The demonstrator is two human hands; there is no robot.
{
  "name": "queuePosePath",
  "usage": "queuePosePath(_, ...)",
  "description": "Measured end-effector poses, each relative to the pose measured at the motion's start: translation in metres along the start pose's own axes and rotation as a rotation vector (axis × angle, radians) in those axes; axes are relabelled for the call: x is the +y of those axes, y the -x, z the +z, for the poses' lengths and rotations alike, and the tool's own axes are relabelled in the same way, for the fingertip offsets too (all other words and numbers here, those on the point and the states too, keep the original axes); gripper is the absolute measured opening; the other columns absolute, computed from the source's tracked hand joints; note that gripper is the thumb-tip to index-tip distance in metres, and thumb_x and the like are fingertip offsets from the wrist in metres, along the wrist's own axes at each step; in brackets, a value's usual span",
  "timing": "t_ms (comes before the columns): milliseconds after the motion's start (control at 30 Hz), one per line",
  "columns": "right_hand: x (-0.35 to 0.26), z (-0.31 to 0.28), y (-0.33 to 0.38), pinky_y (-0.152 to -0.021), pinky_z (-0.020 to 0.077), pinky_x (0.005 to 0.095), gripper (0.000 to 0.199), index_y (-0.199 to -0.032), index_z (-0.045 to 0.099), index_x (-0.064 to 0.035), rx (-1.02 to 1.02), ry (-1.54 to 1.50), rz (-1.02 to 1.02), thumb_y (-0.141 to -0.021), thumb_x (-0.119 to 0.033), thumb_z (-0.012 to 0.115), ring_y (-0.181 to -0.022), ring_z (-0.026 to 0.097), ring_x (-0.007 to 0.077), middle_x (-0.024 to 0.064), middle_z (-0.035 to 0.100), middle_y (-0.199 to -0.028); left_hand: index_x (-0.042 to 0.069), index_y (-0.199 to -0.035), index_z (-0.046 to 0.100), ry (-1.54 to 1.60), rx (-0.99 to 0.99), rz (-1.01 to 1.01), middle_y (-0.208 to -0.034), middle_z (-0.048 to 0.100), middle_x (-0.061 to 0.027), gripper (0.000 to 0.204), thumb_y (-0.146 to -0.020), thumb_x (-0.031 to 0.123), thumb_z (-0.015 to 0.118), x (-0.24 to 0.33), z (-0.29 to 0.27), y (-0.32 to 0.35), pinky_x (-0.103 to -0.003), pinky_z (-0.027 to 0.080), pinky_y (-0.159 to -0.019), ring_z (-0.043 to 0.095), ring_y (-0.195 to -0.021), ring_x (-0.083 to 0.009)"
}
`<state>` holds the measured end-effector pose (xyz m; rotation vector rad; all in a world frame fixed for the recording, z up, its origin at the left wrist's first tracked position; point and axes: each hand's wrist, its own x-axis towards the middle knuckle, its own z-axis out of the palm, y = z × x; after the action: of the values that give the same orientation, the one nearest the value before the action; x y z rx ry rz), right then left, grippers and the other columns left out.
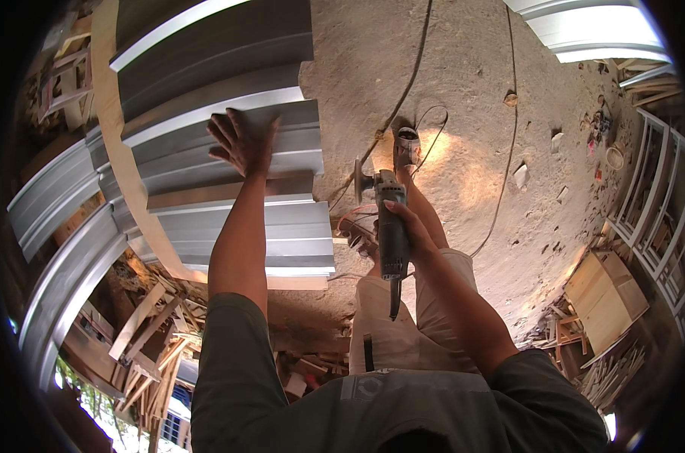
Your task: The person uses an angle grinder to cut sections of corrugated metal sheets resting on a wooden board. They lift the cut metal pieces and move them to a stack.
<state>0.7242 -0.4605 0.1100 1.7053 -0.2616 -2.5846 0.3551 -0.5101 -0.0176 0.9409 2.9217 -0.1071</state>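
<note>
Nearest, the right hand is closed around the body of an angle grinder, holding it low in front of the legs, disc end pointing away, its cord trailing across the dirt floor. The disc is clear of any work, so this looks like a pause between cuts, not cutting itself.

Farther out, the left hand lies flat, fingers spread and gripping nothing, on a stack of ribbed metal sheets resting on a curved wooden board. It seems to be steadying or checking the sheet. Any cut would call for bringing the grinder up to the sheet edge while the left hand stays well apart from the disc.

Far right, an open wooden box sits near scrap wood; what it holds cannot be told.
</note>
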Motion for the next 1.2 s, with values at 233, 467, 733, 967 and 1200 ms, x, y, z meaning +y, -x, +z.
queuePosePath(233, 0.032, -0.023, 0.016, -0.062, 0.0587, 0.0328, 0.051, -0.117, 0.056, -0.0067, 0.099, 0.176, -0.141, -0.088, -0.045, 0.073, -0.07, 0.068, 0.0214, 0.0115, 0.066, -0.087, 0.019, -0.166, 0.018, 0.19, -0.005, 0.012, -0.173, 0.004, -0.0161, 0.119, -0.078, 0.094, 0.047, -0.029, -0.006, -0.001, -0.082, -0.001, -0.112, -0.007, -0.159, -0.0384)
queuePosePath(467, 0.075, -0.104, 0.031, -0.061, 0.0583, 0.0344, 0.048, -0.111, 0.057, -0.0054, -0.026, 0.225, -0.253, -0.089, -0.045, 0.072, -0.067, 0.067, 0.0222, 0.0113, 0.065, -0.082, 0.011, -0.16, 0.035, 0.669, 0.338, 0.213, -0.166, 0.03, -0.0187, 0.094, -0.09, 0.066, 0.065, -0.133, -0.051, 0.137, -0.06, 0.018, -0.124, 0.019, -0.156, -0.0424)
queuePosePath(733, 0.162, -0.121, 0.044, -0.065, 0.0587, 0.0359, 0.044, -0.113, 0.059, -0.0065, -0.009, 0.124, -0.313, -0.09, -0.042, 0.072, -0.07, 0.068, 0.0228, 0.0111, 0.065, -0.084, 0.032, -0.162, 0.028, 0.073, 0.08, 0.157, -0.171, 0.014, -0.005, 0.094, -0.086, 0.081, 0.054, -0.22, 0.017, 0.279, -0.085, 0.014, -0.107, 0.01, -0.156, -0.0433)
queuePosePath(967, 0.197, -0.123, 0.021, -0.063, 0.0582, 0.0358, 0.046, -0.111, 0.061, -0.0027, 0.004, 0.075, -0.228, -0.09, -0.042, 0.072, -0.07, 0.069, 0.0226, 0.0111, 0.068, -0.085, 0.042, -0.161, 0.027, 0.065, 0.097, 0.239, -0.171, 0.017, -0.0076, 0.089, -0.086, 0.077, 0.058, -0.189, 0.022, 0.271, -0.082, 0.008, -0.113, 0.01, -0.157, -0.0432)
queuePosePath(1200, 0.219, -0.108, 0.016, -0.065, 0.0597, 0.0371, 0.046, -0.117, 0.06, -0.0054, 0.025, 0.105, -0.074, -0.091, -0.043, 0.071, -0.072, 0.068, 0.0224, 0.011, 0.068, -0.087, 0.039, -0.163, 0.024, 0.036, 0.029, 0.195, -0.173, 0.012, -0.0075, 0.093, -0.086, 0.084, 0.048, -0.186, 0.029, 0.267, -0.081, 0.005, -0.112, 0.003, -0.158, -0.0427)
